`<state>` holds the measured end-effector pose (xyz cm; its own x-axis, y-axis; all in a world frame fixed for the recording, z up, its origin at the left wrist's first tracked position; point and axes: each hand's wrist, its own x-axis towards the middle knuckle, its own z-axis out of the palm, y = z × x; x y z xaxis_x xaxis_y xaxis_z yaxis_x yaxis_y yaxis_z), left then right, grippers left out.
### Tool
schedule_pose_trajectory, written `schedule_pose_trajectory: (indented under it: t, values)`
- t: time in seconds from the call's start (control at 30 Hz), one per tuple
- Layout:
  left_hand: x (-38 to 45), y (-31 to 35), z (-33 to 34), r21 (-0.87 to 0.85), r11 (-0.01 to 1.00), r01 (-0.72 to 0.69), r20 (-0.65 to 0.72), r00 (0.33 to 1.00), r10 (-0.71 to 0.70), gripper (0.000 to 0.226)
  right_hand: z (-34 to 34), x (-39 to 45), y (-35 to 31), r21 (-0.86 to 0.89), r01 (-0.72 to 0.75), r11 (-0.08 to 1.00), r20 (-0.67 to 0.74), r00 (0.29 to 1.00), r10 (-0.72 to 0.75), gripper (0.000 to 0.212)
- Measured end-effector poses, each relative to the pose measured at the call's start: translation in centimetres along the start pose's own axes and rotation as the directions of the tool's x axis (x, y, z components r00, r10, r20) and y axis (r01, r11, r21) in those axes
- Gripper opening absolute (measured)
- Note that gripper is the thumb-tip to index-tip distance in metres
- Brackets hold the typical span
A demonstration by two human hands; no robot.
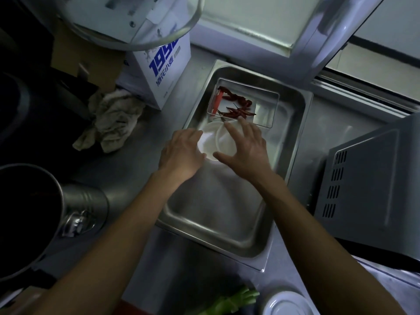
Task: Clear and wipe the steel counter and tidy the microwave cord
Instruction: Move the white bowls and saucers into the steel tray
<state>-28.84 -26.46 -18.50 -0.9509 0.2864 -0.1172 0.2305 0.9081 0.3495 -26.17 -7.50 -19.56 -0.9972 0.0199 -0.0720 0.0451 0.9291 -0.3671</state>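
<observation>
The steel counter [141, 178] carried a metal tray [293, 178] beside the microwave [368, 183]. A rag [113, 121] lay crumpled well left of the tray. Inside the tray, the left hand [181, 153] and right hand [245, 146] rested spread-fingered, unclenched, on two white dishes [212, 142].

Dim kitchen, pale wall [238, 14] at back, window sill [368, 87] w/ daylight at right
</observation>
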Motion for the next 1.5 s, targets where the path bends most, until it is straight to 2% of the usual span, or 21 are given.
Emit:
schedule_pose_trajectory:
  t: [0.07, 0.3, 0.5, 0.9, 1.0, 1.13, 1.33, 1.5]
  values:
    - [-0.1, -0.6, -0.3, 0.018, 1.0, -0.025, -0.035, 0.999, 0.026, 0.047, 0.7, 0.7, -0.9, -0.018, 0.024, 1.0, 0.019, 1.0, -0.023, 0.091]
    - [-0.4, -2.2, -0.3, -0.03, 0.999, -0.022, -0.058, 0.998, 0.02, 0.049, 3.0, 2.7, -2.5, -0.061, 0.097, 0.993, 0.098, 0.991, -0.091, 0.091]
    - [-0.4, -2.8, 0.2, -0.023, 0.999, -0.024, -0.057, 0.998, 0.023, 0.046, 4.5, 3.5, -2.0, -0.108, 0.1, 0.989, 0.143, 0.986, -0.084, 0.093]
    - [-1.7, -3.1, 0.3, -0.048, 0.999, -0.01, -0.015, 1.0, 0.009, 0.042, 4.6, 3.0, -1.9, -0.135, 0.116, 0.984, 0.15, 0.984, -0.096, 0.089]
    - [-2.5, -2.8, -0.1, -0.05, 0.999, -0.014, -0.004, 1.0, 0.013, 0.044, 4.4, 1.2, -1.8, -0.126, 0.128, 0.984, 0.111, 0.987, -0.114, 0.081]
    - [-4.1, -1.2, -0.5, -0.033, 0.999, -0.021, 0.015, 1.0, 0.022, 0.049, 2.9, -2.5, -1.6, -0.069, 0.026, 0.997, 0.068, 0.997, -0.021, 0.073]
    - [-7.5, 2.6, -0.1, -0.019, 0.991, -0.136, 0.043, 0.99, 0.137, 0.049, -0.2, -10.2, 0.1, 0.019, -0.06, 0.998, -0.001, 0.998, 0.06, 0.064]
    - [-10.6, 6.4, 0.7, 0.007, 0.979, -0.206, 0.088, 0.975, 0.204, 0.052, -2.0, -15.8, 2.6, -0.016, -0.096, 0.995, -0.072, 0.993, 0.095, 0.058]
